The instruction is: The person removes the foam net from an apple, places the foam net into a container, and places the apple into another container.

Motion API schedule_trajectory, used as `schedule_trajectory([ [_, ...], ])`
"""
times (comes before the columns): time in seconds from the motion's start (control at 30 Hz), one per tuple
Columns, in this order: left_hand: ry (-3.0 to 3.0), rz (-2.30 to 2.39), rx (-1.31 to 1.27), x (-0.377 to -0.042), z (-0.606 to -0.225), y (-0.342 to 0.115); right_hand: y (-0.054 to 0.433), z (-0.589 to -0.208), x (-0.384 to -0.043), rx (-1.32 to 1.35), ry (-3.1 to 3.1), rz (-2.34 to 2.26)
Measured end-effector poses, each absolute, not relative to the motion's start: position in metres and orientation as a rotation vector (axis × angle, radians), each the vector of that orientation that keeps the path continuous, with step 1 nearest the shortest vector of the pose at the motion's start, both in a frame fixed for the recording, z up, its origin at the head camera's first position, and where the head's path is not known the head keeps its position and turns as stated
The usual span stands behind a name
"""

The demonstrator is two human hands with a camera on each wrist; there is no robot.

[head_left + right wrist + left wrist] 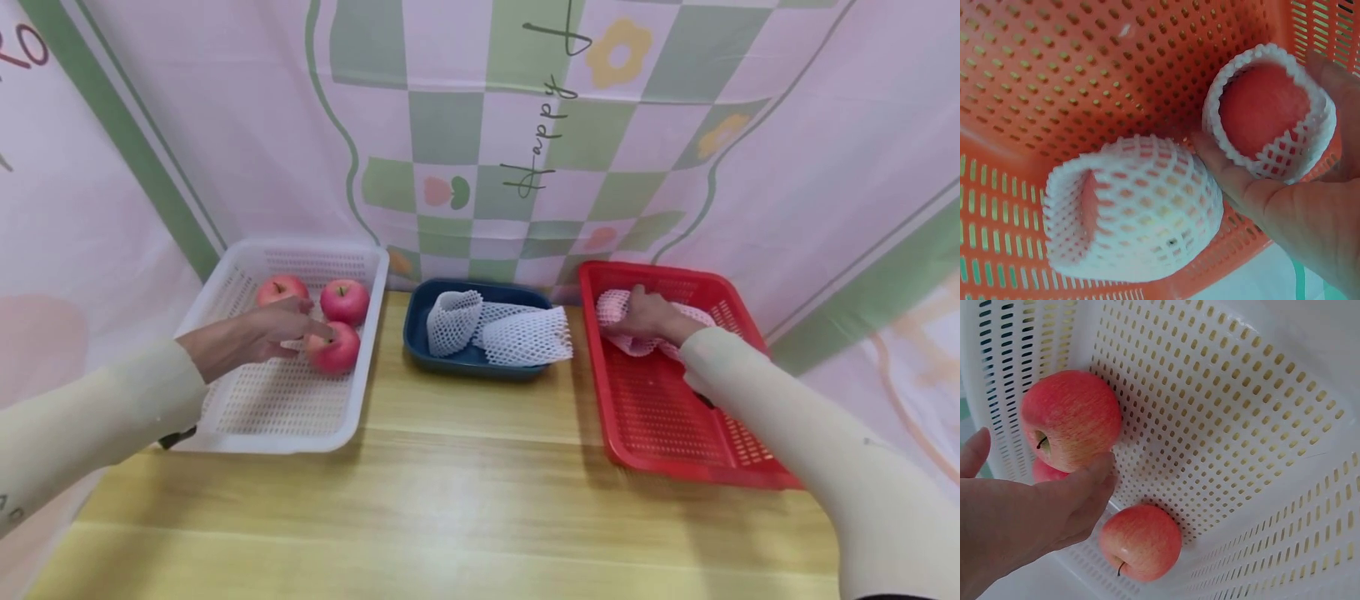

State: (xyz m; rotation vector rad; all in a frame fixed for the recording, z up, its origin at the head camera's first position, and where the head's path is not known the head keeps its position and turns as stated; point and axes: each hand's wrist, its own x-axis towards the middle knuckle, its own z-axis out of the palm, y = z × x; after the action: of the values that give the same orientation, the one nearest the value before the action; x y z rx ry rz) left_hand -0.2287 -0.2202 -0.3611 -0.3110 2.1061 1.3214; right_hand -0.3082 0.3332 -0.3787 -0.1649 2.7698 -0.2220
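My left hand [258, 333] reaches into the white basket [262, 443], its fingers extended right at the nearest red apple [335, 354]. Seen in the left wrist view, the fingertips overlap the lower edge of an apple [1072, 419] and the thumb stands apart from it. Two more apples [345, 302] lie toward the back of this basket. Inside the red basket [660, 408], my right hand [651, 317] grips an apple in a white foam net [1266, 112], thumb and fingers on opposite sides. Beside it lies another netted apple [1147, 212].
A dark blue tray [480, 371] stands between the baskets with several white foam nets [528, 337], one end sticking out over its right rim. Behind everything hangs a checkered curtain [517, 125]. The wooden table [465, 492] extends in front.
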Motion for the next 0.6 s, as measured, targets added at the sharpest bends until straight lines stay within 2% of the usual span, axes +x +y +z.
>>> schedule_trajectory([
  [0.33, 2.162, 1.296, -0.299, -0.228, -0.355, -0.218, 0.333, -0.376, -0.305, -0.103, 2.781, -0.354],
  [0.6, 2.195, 1.272, -0.262, -0.225, -0.353, -0.221, 0.332, -0.349, -0.296, -0.096, 2.764, -0.482],
])
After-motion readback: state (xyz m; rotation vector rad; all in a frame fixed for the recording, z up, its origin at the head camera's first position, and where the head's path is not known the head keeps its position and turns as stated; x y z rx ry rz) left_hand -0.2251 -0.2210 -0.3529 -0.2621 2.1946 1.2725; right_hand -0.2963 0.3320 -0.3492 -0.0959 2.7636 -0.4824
